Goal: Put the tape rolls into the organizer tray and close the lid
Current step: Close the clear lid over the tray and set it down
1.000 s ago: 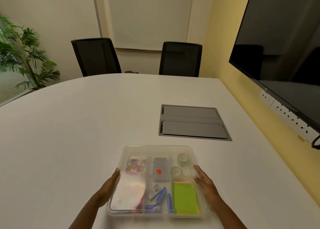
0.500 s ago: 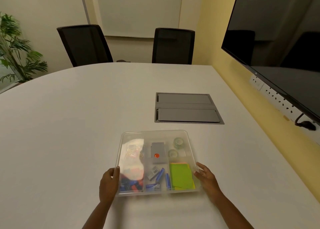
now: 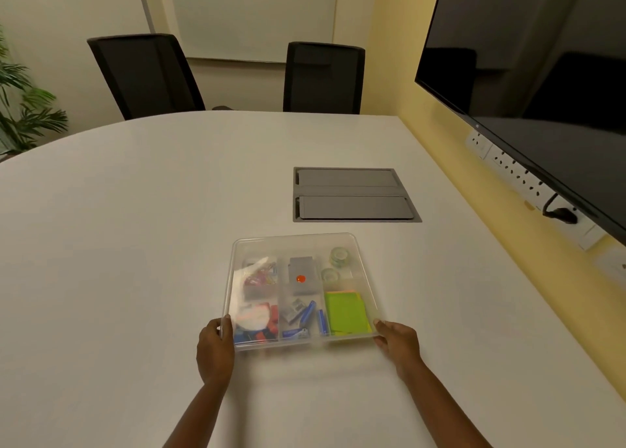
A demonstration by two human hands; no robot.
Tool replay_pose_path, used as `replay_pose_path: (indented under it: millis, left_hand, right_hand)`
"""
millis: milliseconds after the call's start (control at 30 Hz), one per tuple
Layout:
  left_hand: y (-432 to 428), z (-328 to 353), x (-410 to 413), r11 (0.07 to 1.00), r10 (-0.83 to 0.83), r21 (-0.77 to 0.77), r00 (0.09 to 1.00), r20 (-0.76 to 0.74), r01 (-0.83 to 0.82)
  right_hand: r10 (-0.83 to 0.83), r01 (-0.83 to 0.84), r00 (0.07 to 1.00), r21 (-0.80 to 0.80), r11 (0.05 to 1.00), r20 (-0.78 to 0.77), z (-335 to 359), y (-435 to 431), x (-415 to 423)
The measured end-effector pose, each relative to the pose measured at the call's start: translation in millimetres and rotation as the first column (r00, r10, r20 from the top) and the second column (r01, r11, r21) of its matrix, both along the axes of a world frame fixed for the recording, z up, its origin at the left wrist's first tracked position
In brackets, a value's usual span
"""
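Left hand (image 3: 215, 352) grips the organizer tray (image 3: 367, 280) at its near-left corner; right hand (image 3: 397, 345) grips its near-right corner; both tape rolls (image 3: 339, 257) occupy its far-right compartment, lid (image 3: 298, 242) on

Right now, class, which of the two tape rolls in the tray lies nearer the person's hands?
The smaller-looking tape roll, just beyond the green sticky notes. The other tape roll sits behind it, in the far right corner of the organizer tray.

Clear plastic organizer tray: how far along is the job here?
Done: two tape rolls lie in the far right compartment of the clear plastic organizer tray, under the translucent lid. In hand: the left hand and right hand grip the near corners. Left: whether the lid is fully seated cannot be told.
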State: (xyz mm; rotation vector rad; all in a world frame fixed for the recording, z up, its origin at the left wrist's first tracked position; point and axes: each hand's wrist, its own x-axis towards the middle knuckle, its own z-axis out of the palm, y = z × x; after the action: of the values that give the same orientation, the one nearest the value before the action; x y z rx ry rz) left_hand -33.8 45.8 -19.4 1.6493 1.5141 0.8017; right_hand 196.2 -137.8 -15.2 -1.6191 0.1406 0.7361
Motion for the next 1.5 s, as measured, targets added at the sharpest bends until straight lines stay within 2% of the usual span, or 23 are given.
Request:
replay_pose_path:
  millis: [333, 433, 567, 667, 867, 1000, 1100, 1267, 1367, 1500]
  left_hand:
    - [-1, -1, 1, 0.998, 0.006, -0.056, 0.997, 0.080, -0.001]
    - [-3, -1, -2, 0.976, 0.088, -0.216, 0.970, 0.229, -0.037]
    - [-10, 6, -8, 0.893, 0.269, -0.449, 0.804, 0.530, -0.003]
    - [-9, 10, -11, 0.868, 0.285, -0.494, 0.769, 0.572, 0.046]
    - [-3, 11, -9, 0.860, 0.255, -0.508, 0.824, 0.506, 0.047]
    - [0, 10, -8, 0.874, 0.227, -0.485, 0.863, 0.451, 0.024]
    - [1, 8, -9, 0.890, 0.192, -0.456, 0.903, 0.383, 0.004]
    - [14, 6, -10, 0.937, 0.062, -0.350, 0.988, 0.144, -0.008]
    - [30, 10, -2, 0.953, -0.002, -0.300, 0.994, 0.105, 0.034]
    - [57, 18, 18, 0.948, -0.002, -0.316, 0.995, 0.102, 0.035]
  right_hand:
    - [-0.049, 0.051, 0.997, 0.038, 0.998, -0.054, 6, 0, -2]
    - [-0.043, 0.047, 0.997, 0.058, 0.997, -0.065, 7, 0, -4]
    - [-0.055, 0.062, 0.996, 0.105, 0.993, -0.070, 4, 0, -4]
    - [-0.060, 0.068, 0.995, 0.113, 0.991, -0.074, 5, 0, -5]
    - [-0.064, 0.077, 0.993, 0.135, 0.988, -0.098, 10, -2, -6]
    - [-0.050, 0.057, 0.996, 0.092, 0.994, -0.076, 9, 0, -4]
    - [-0.004, 0.005, 0.999, 0.025, 1.000, -0.047, 4, 1, -1]
    - [0.167, -0.163, 0.986, -0.157, 0.974, 0.014, 7, 1, 11]
    - [0.241, -0.220, 0.968, -0.221, 0.950, 0.070, 9, 7, 20]
    - [0.303, -0.248, 0.938, -0.284, 0.926, 0.170, 11, 29, 35]
